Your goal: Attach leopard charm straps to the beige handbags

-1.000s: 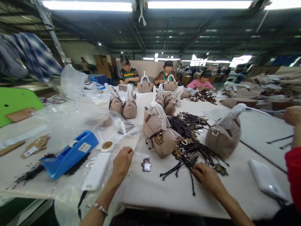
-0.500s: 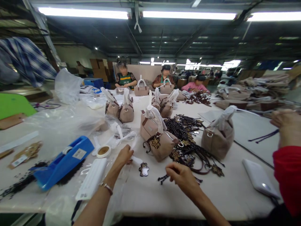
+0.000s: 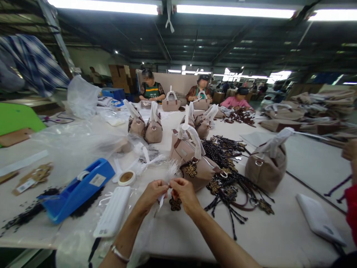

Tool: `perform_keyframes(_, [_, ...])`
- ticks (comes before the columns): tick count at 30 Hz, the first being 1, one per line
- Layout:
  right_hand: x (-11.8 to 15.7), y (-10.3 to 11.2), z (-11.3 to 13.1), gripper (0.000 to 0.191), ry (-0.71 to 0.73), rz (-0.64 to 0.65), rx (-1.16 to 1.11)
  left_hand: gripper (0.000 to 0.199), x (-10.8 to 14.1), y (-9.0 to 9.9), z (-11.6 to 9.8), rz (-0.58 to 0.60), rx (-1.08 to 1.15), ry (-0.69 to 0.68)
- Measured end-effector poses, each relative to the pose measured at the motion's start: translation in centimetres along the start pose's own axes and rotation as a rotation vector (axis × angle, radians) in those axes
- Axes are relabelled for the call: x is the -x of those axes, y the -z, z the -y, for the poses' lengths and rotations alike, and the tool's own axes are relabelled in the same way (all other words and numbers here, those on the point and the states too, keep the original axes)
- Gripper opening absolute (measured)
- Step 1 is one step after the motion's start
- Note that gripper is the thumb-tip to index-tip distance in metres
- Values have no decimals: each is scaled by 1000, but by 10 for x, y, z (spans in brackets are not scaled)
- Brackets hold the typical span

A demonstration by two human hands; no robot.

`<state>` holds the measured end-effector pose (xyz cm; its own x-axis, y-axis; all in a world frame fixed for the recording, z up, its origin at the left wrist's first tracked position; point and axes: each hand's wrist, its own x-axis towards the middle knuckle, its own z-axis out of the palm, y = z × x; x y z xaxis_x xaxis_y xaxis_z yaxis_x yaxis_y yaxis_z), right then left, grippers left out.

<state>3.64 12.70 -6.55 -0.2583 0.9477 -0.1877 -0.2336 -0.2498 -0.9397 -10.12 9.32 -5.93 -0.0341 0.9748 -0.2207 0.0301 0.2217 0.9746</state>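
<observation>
Nearest, the left hand (image 3: 152,194) and the right hand (image 3: 183,191) met over the table (image 3: 173,238), fingertips almost touching. The work between them looked like fine handling of a thin white strip (image 3: 161,201). Done well, it seemed to call for short, light pinches and steady wrists, one hand anchoring the strip while the other adjusted, without pulling hard enough to crease or tear it.

The left thumb and forefinger were closed on the strip, which slanted down below them. The right thumb and forefinger were also drawn together, with no clear gap; what they pinched was too small to tell. A leopard-print flower charm (image 3: 175,204) showed just below the right fingers, though whether it hung or lay on the table could not be told.

Just beyond the fingertips rose a wispy piece of clear plastic (image 3: 172,170), best kept out of the pinch. Behind stood a beige handbag (image 3: 203,176), with dark braided cords (image 3: 217,154) heaped beside it.
</observation>
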Motion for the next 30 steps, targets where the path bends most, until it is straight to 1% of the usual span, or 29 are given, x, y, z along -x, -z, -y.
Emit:
perform_keyframes(3, [2,0,1,33,26,-57,-51,28,-2,1,4,-19,10,0])
perform_keyframes(7, [4,1,5,38,56,-115,-158,30,-5,4,10,-23,6,-31])
perform_keyframes(9, [5,0,7,39,71,-117,-259,31,-6,4,13,-8,-4,-45])
perform_keyframes(11, [6,-1,10,40,63,-93,-384,33,-7,4,14,-6,-15,-55])
perform_keyframes(14, [7,0,16,39,56,-89,-515,35,-8,4,14,-51,-54,-25])
perform_keyframes(16, [8,4,26,38,115,-127,-557,34,-10,7,16,-110,-120,-27])
perform_keyframes(19, [12,15,52,32,284,-177,-583,26,-14,16,22,-214,-377,-138])
perform_keyframes(20, [14,20,62,31,339,-189,-575,23,-15,18,25,-249,-497,-160])
perform_keyframes(22, [21,33,80,28,423,-204,-524,17,-17,22,31,-297,-719,-142])
perform_keyframes(24, [31,48,94,28,459,-207,-427,17,-18,23,35,-325,-862,-125])
perform_keyframes(25, [37,56,100,28,459,-207,-362,18,-18,22,35,-351,-907,-157])
perform_keyframes(26, [44,64,103,28,449,-207,-290,23,-18,20,35,-390,-935,-221])
perform_keyframes(28, [56,80,108,30,410,-217,-142,33,-17,11,28,-478,-937,-397])
perform_keyframes(30, [66,91,111,32,375,-236,3,33,-15,-4,13,-516,-876,-574])
